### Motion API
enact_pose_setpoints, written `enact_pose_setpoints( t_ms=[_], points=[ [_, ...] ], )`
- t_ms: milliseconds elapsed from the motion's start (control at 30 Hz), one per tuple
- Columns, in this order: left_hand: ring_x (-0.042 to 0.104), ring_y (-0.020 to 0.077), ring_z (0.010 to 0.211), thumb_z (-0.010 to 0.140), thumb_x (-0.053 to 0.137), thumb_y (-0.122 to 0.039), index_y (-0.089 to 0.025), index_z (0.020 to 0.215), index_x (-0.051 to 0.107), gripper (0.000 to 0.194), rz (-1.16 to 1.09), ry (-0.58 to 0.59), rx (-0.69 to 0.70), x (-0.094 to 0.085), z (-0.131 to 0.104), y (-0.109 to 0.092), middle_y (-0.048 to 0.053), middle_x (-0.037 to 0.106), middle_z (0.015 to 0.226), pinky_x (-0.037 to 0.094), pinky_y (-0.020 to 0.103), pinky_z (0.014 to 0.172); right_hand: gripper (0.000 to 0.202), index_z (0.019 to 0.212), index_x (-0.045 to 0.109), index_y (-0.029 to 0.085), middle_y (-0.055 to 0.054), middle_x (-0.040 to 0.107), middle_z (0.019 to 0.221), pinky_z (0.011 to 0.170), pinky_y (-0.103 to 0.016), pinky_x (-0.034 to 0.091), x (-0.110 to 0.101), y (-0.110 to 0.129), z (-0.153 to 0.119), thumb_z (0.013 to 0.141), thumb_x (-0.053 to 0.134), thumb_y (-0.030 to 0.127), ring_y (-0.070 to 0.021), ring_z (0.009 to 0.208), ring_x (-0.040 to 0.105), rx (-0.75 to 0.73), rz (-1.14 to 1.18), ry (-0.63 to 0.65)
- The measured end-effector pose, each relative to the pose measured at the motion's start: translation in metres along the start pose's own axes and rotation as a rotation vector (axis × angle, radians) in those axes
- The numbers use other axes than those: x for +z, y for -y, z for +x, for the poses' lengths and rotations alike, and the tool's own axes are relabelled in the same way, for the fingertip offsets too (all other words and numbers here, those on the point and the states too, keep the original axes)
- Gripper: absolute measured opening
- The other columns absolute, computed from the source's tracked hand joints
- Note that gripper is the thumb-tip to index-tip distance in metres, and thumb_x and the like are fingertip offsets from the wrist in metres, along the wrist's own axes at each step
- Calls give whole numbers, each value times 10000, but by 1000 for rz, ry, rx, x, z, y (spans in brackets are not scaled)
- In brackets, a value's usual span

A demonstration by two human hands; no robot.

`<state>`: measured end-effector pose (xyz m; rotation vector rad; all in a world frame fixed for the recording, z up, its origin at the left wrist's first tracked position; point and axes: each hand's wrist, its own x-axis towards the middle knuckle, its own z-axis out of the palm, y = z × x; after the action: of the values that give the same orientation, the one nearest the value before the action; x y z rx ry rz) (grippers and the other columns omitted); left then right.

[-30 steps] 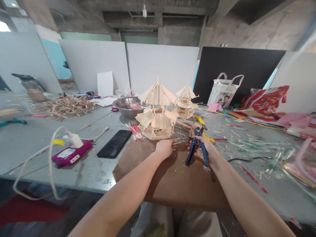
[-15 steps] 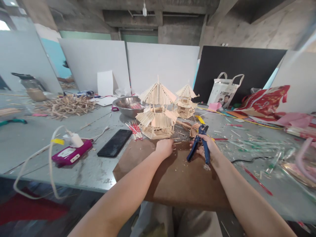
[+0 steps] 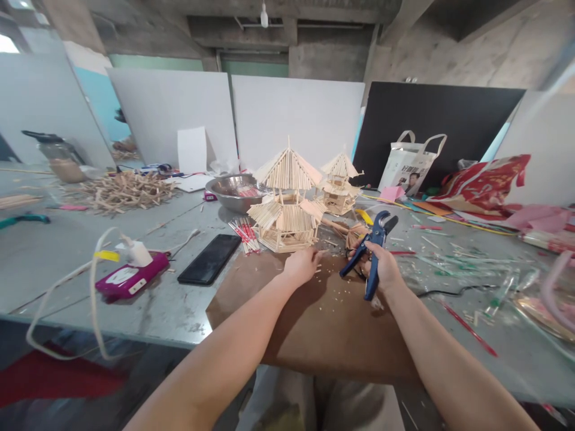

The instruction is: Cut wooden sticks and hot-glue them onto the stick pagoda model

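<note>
My left hand (image 3: pixel 302 267) is closed over the brown board (image 3: pixel 341 335), just in front of the larger stick pavilion (image 3: pixel 287 200); what its fingertips hold is too small to make out. In my right hand (image 3: pixel 381 267) is a blue cutter (image 3: pixel 372 254), its jaws pointing up and away and its handles spread. The larger pavilion has two tiers of pale stick roofs and a pointed top. Behind it to the right stands a smaller pavilion (image 3: pixel 338 185). Small pale bits lie scattered on the board between my hands.
Left of the board lie a black phone (image 3: pixel 209 259) and a purple power strip (image 3: pixel 133 276) with a white cable. Farther back are a metal bowl (image 3: pixel 235 191) and a heap of sticks (image 3: pixel 128 191). Clear and green scraps (image 3: pixel 476 263) and a red pen (image 3: pixel 469 329) lie at right.
The cutter has turned in my right hand, its jaws now higher and farther right. My left hand has shifted slightly, and the short stick seen at its fingertips is no longer distinct.
</note>
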<state>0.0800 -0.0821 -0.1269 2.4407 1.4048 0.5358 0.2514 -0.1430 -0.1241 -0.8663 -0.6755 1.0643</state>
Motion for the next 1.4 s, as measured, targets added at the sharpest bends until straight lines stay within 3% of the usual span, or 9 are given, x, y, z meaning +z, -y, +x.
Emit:
enact_pose_setpoints(
  t_ms=[100,233,333,433,600,767,1033,1200,1400],
  points=[
    [475,110,580,806,340,-314,-147,749,542,269,-326,45,65,-1,3,1,-2,499,596,361,219,552,171,717,555,187,20,586,638,609,-294,457,-1,-2,1,572,597,268,-144,592,555,-155,-143,-65],
    [290,54,413,786,370,-407,-136,749,512,308,-821,164,75,-3,1,-3,-71,314,462,262,186,432,156,748,543,201,4,569,699,700,-306,413,-2,-5,-3,628,576,296,-155,681,535,-480,-599,-111],
    [263,44,413,728,439,-486,-133,733,516,362,-967,176,95,-5,-2,-5,-76,301,461,217,185,422,286,933,510,212,-40,581,855,766,-348,391,0,-6,-8,661,547,293,-198,809,533,-643,-966,-64],
    [273,44,427,698,480,-501,-127,727,525,377,-1008,146,122,-7,-3,-7,-72,315,463,204,188,429,391,1048,460,196,-85,571,957,797,-380,382,3,-6,-12,674,520,295,-235,898,523,-713,-1197,15],
    [299,54,455,726,458,-480,-123,718,525,364,-989,93,209,-11,-5,-9,-64,331,465,228,196,457,445,1100,420,157,-122,558,998,806,-393,385,6,-8,-12,680,491,286,-258,941,507,-714,-1356,47],
    [299,57,459,740,427,-485,-134,662,496,366,-923,59,242,-15,-7,-13,-63,317,468,241,197,463,476,1115,404,192,-105,549,1014,784,-395,389,5,-9,-12,654,507,248,-268,937,500,-641,-1442,109],
    [305,56,453,756,434,-389,-131,695,521,279,-842,73,299,-7,-4,-7,-51,343,501,238,187,441,435,1077,436,212,-93,561,997,758,-367,393,7,-9,-16,648,505,219,-263,916,508,-614,-1485,199],
    [395,79,516,769,427,-340,-129,698,554,256,-740,28,358,-9,-4,-8,-25,437,541,310,193,502,409,1055,452,204,-90,578,953,736,-363,397,7,-8,-17,650,504,234,-259,879,523,-582,-1498,199],
    [473,114,614,773,430,-313,-134,716,585,244,-634,-8,327,-13,-6,-12,3,523,605,362,208,574,415,1058,457,196,-94,585,925,707,-355,400,8,-7,-18,647,500,234,-258,853,534,-545,-1511,200]
  ],
)
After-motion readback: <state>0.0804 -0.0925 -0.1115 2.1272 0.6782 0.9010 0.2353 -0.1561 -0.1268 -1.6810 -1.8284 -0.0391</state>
